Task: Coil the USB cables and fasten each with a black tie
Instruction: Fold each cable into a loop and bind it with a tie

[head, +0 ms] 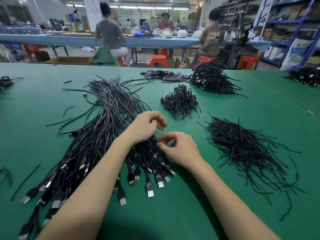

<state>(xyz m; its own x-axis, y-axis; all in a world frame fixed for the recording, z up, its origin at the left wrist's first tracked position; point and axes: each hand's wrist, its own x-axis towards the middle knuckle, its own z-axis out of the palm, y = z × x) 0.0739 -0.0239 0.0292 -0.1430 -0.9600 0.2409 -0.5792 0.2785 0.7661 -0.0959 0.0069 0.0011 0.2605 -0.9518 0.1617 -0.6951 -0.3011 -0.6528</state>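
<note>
Hands working at the near end of the loose USB cable bundle on the green table.

Green table point(181, 213) carries, from largest to smallest: the long bundle of uncoiled USB cables point(107, 122) running from beyond the fingers to beneath both wrists, plugs fanned toward the person; a heap of black ties point(242, 148) to the right of the fingers; a large pile of coiled cables point(211, 78) far beyond them; a smaller pile of coiled cables point(180, 101) just beyond them. Left hand point(147, 125) lies over the bundle, fingers curled downward into the strands; whether it grips a cable cannot be told. Right hand point(178, 149) sits just beside it, thumb and forefinger closed narrowly, pinching a cable at the bundle's edge. Both forearms extend forward, converging, the left crossing above the plugs.
</note>
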